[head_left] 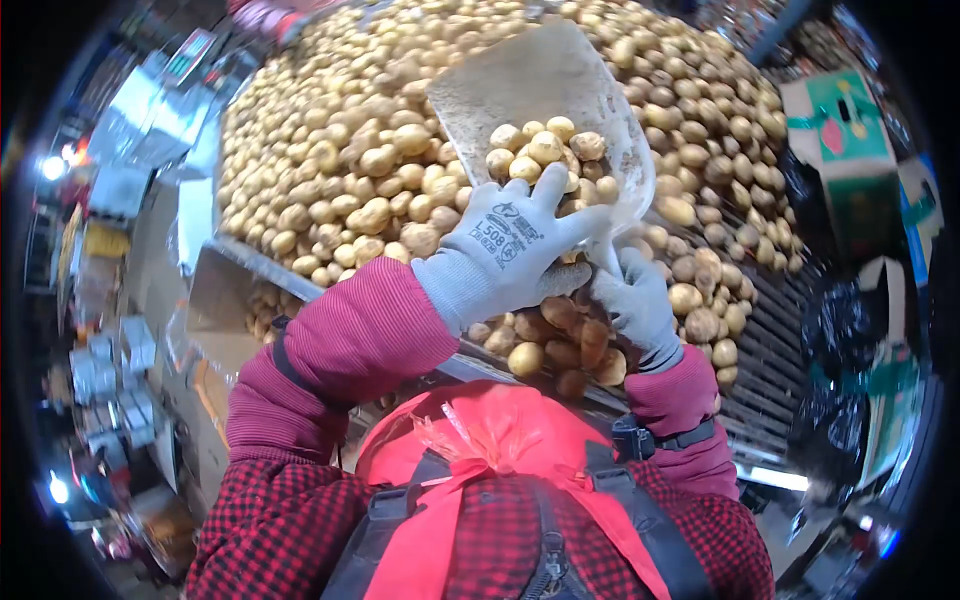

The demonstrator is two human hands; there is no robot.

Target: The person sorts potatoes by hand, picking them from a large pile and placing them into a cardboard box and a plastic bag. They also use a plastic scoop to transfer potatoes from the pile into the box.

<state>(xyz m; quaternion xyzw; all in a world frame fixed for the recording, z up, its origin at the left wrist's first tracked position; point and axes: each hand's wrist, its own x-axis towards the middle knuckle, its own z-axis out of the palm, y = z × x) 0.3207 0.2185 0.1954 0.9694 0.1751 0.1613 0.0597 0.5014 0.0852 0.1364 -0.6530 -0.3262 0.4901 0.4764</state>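
My right hand (637,305), in a grey glove, is closed on the near end of a dirty whitish scoop (520,75). The scoop lies tilted on a large heap of potatoes (350,160), and several small potatoes (545,147) sit inside it. Over the scoop's near side, my gloved left hand (510,235) has its fingers spread, with the fingertips at those potatoes. Its palm side is hidden. Beneath both hands, some brown potatoes (565,320) look smeared by motion.
Dark slats (755,350) show at the table's right side. A green and white carton (840,130) and black plastic bags (840,330) stand to the right. Another person's sleeve and gloved hand (270,20) are at the far left. A cardboard box (235,290) borders the heap.
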